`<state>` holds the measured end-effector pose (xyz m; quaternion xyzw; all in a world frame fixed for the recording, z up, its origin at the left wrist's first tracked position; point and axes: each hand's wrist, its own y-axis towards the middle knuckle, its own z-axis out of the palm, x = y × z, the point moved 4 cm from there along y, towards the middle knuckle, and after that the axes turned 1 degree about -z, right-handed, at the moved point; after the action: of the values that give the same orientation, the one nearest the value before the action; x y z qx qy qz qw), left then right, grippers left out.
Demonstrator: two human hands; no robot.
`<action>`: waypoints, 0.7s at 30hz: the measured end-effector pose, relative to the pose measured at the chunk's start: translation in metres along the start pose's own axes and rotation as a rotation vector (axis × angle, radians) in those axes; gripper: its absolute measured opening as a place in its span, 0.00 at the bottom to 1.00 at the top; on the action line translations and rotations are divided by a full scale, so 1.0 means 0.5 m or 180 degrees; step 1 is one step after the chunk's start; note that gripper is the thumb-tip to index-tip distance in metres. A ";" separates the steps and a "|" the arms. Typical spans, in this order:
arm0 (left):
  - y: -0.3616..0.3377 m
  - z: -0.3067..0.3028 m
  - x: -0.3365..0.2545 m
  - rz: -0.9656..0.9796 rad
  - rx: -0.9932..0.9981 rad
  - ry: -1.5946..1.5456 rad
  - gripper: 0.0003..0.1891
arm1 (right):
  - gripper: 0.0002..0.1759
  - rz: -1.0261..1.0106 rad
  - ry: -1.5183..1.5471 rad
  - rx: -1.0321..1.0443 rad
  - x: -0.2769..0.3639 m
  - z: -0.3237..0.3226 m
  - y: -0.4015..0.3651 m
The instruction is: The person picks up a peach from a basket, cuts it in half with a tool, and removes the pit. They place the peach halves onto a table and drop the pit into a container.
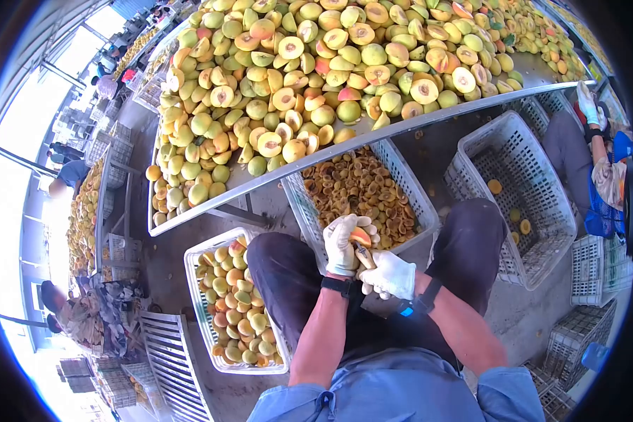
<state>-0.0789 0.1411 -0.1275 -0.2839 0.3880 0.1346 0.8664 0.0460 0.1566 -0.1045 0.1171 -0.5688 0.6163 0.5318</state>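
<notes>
A piece of orange-red fruit is held up over the near end of the scrap crate, the pale basket heaped with small brownish cut pieces. The gloved left hand has its fingers curled around this fruit, thumb side inward. Just beside it, nearer the wearer than the scrap crate, the gloved right hand has its fingers closed about the wooden handle of a small tool, whose upper end meets the fruit; the exact shape of that end is hidden. The wearer's knees stand to either side of the scrap crate's near end. Left of the scrap crate, a white crate is filled with greenish-yellow fruit halves; to its right, a larger grey crate has a few pieces at its bottom. Beyond the scrap crate, and partly above it, runs a metal-edged counter piled with halved fruit. Farther right of the scrap crate sits a co-worker, one gloved hand raised near the counter's end.
</notes>
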 end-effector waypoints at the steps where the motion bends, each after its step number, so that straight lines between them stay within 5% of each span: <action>1: 0.006 -0.005 0.008 -0.0001 0.0004 0.0005 0.19 | 0.12 0.0007 -0.0184 0.0038 -0.004 -0.003 0.004; 9: 0.049 0.004 0.053 -0.0841 -0.0009 -0.0527 0.15 | 0.08 0.0112 -0.0408 -0.0189 -0.008 -0.037 0.011; 13: 0.067 -0.005 0.075 -0.0546 0.0019 -0.0679 0.15 | 0.08 0.0126 -0.0363 0.0106 -0.023 -0.062 0.030; 15: 0.069 0.004 0.067 -0.0237 0.0138 -0.0206 0.15 | 0.08 0.0159 -0.0431 0.0062 -0.028 -0.074 0.043; 21: 0.084 0.005 0.070 -0.0582 -0.0455 0.0547 0.16 | 0.09 0.0287 -0.1040 -0.0279 -0.025 -0.087 0.055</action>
<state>-0.0730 0.1768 -0.1686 -0.3896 0.4227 0.0576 0.8162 0.0494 0.1918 -0.1441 0.1668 -0.6787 0.5869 0.4087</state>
